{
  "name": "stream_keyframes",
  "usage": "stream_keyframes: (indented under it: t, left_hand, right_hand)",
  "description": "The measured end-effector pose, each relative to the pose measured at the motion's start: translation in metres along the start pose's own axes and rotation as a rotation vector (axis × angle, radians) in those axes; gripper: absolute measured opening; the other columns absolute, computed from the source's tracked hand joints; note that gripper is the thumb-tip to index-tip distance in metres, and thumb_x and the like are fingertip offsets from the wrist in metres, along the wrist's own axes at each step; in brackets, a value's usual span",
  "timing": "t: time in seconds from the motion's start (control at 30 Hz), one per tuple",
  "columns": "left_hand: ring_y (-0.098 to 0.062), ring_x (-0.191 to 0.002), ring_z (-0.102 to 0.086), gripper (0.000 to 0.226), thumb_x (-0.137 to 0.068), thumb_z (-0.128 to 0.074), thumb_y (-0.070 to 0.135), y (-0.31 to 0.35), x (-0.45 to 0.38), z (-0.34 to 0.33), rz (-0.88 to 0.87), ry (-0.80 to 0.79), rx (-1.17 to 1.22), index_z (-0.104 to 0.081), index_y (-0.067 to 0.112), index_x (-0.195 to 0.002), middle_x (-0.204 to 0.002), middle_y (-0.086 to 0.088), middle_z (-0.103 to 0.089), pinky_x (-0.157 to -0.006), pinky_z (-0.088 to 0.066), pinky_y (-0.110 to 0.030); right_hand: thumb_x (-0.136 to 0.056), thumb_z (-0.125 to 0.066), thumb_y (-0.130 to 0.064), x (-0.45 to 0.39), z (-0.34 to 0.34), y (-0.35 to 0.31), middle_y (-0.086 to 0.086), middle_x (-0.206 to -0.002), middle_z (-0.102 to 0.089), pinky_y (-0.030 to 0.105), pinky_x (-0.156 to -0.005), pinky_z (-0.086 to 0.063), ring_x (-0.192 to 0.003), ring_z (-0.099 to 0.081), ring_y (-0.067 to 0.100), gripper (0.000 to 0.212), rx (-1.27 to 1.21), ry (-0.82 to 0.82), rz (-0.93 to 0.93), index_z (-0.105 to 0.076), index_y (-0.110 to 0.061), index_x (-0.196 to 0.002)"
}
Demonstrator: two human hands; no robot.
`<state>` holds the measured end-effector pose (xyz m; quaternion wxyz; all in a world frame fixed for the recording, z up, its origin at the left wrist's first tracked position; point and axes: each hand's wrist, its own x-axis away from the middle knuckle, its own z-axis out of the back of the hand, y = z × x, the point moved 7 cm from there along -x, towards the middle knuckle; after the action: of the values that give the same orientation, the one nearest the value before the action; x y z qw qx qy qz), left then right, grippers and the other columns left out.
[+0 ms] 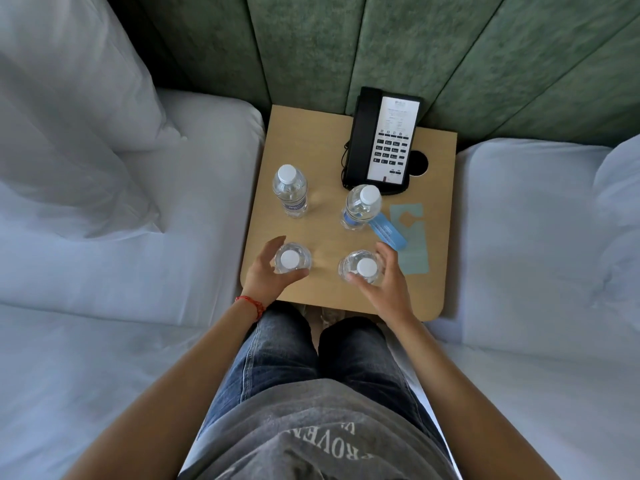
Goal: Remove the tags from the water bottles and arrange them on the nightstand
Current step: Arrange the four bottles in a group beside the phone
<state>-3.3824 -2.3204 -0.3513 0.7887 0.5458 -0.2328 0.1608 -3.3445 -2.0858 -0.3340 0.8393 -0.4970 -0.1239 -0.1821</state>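
Left hand (268, 271) fingers curled loosely round the lower-left bottle (292, 259), right hand (382, 275) likewise cupped round the lower-right bottle (363, 268); whether either grip was firm could not be told. Two more bottles stood upright higher in the frame, one upper left (290, 190), one beside the phone (382, 138) with a blue tag (388, 232) apparently still hanging from it. A pale tag (412, 237) lay flat on the nightstand (311, 133), so removal looked nearly finished, the bottles roughly squared.
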Motion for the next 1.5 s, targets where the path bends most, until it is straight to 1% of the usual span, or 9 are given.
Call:
stream_keyframes:
  t: [0.1, 0.23, 0.4, 0.57, 0.93, 1.03, 1.17, 1.37, 1.5]
  left_hand:
    - [-0.008, -0.111, -0.049, 0.084, -0.044, -0.073, 0.055, 0.014, -0.002, 0.002, -0.003, 0.009, 0.011, -0.05, 0.03, -0.121, -0.118, 0.011, -0.053, -0.091, -0.04, -0.027]
    - [-0.007, -0.114, -0.047, 0.063, -0.064, -0.08, 0.036, 0.037, -0.009, 0.008, -0.059, 0.063, 0.056, -0.052, 0.025, -0.12, -0.119, 0.012, -0.052, -0.093, -0.039, -0.028]
    - [-0.011, -0.114, -0.05, 0.045, -0.077, -0.072, 0.019, 0.066, -0.026, 0.021, -0.08, 0.213, 0.081, -0.054, 0.016, -0.118, -0.12, 0.003, -0.056, -0.089, -0.038, -0.022]
    - [-0.015, -0.117, -0.05, 0.045, -0.079, -0.07, 0.023, 0.076, -0.047, 0.032, -0.043, 0.318, 0.044, -0.054, 0.014, -0.12, -0.125, -0.002, -0.057, -0.094, -0.036, -0.023]
    - [-0.016, -0.118, -0.052, 0.051, -0.074, -0.074, 0.016, 0.079, -0.102, 0.025, -0.061, 0.194, -0.015, -0.057, 0.015, -0.122, -0.125, -0.004, -0.06, -0.1, -0.041, -0.03]
    - [-0.012, -0.114, -0.054, 0.051, -0.07, -0.076, 0.014, 0.08, -0.109, 0.026, -0.076, 0.173, 0.009, -0.06, 0.02, -0.118, -0.124, 0.0, -0.06, -0.095, -0.043, -0.024]
    - [-0.013, -0.114, -0.055, 0.047, -0.07, -0.075, 0.009, 0.086, -0.115, 0.028, -0.111, 0.177, 0.046, -0.062, 0.018, -0.115, -0.124, 0.0, -0.06, -0.101, -0.044, -0.034]
    - [-0.018, -0.095, -0.063, 0.046, -0.066, -0.08, 0.016, 0.098, -0.136, 0.036, -0.113, 0.215, 0.012, -0.066, 0.019, -0.11, -0.102, 0.001, -0.069, -0.093, -0.05, -0.036]
    - [-0.012, -0.094, -0.064, 0.042, -0.066, -0.08, 0.014, 0.11, -0.156, 0.041, -0.147, 0.208, -0.005, -0.068, 0.014, -0.107, -0.097, 0.006, -0.067, -0.088, -0.05, -0.024]
  right_hand:
    - [-0.074, -0.072, -0.041, -0.007, 0.009, -0.013, -0.001, -0.143, -0.041, 0.029, -0.104, -0.034, -0.13, -0.039, 0.013, 0.077, -0.043, 0.01, 0.019, -0.033, -0.02, -0.137]
    - [-0.079, -0.071, -0.033, -0.028, 0.022, -0.035, 0.002, -0.14, -0.045, 0.035, -0.107, -0.035, -0.129, -0.042, 0.015, 0.067, -0.088, 0.063, 0.068, -0.038, -0.014, -0.135]
    - [-0.082, -0.068, -0.032, -0.06, 0.035, -0.05, 0.003, -0.136, -0.05, 0.031, -0.103, -0.039, -0.124, -0.046, 0.014, 0.062, -0.078, 0.121, 0.121, -0.04, -0.013, -0.134]
    - [-0.084, -0.066, -0.031, -0.087, 0.032, -0.048, 0.004, -0.14, -0.046, 0.026, -0.103, -0.035, -0.128, -0.043, 0.015, 0.063, -0.051, 0.093, 0.109, -0.039, -0.014, -0.137]
    - [-0.078, -0.073, -0.014, -0.104, 0.023, -0.046, 0.007, -0.124, -0.06, 0.008, -0.097, -0.034, -0.115, -0.053, 0.014, 0.044, -0.064, 0.149, 0.167, -0.058, -0.007, -0.119]
    - [-0.077, -0.073, -0.01, -0.109, 0.021, -0.049, 0.008, -0.122, -0.061, 0.015, -0.1, -0.037, -0.115, -0.054, 0.015, 0.042, -0.067, 0.173, 0.186, -0.06, -0.007, -0.117]
    - [-0.075, -0.076, -0.012, -0.119, 0.017, -0.055, 0.006, -0.121, -0.062, 0.023, -0.1, -0.04, -0.114, -0.056, 0.016, 0.042, -0.1, 0.187, 0.153, -0.063, -0.008, -0.114]
    - [-0.068, -0.08, -0.013, -0.144, 0.012, -0.074, -0.003, -0.104, -0.066, 0.007, -0.087, -0.042, -0.096, -0.058, -0.002, 0.038, -0.097, 0.221, 0.194, -0.069, -0.011, -0.104]
    - [-0.068, -0.077, -0.027, -0.163, 0.009, -0.082, -0.013, -0.094, -0.067, 0.014, -0.082, -0.047, -0.088, -0.06, -0.003, 0.032, -0.105, 0.234, 0.193, -0.07, -0.016, -0.098]
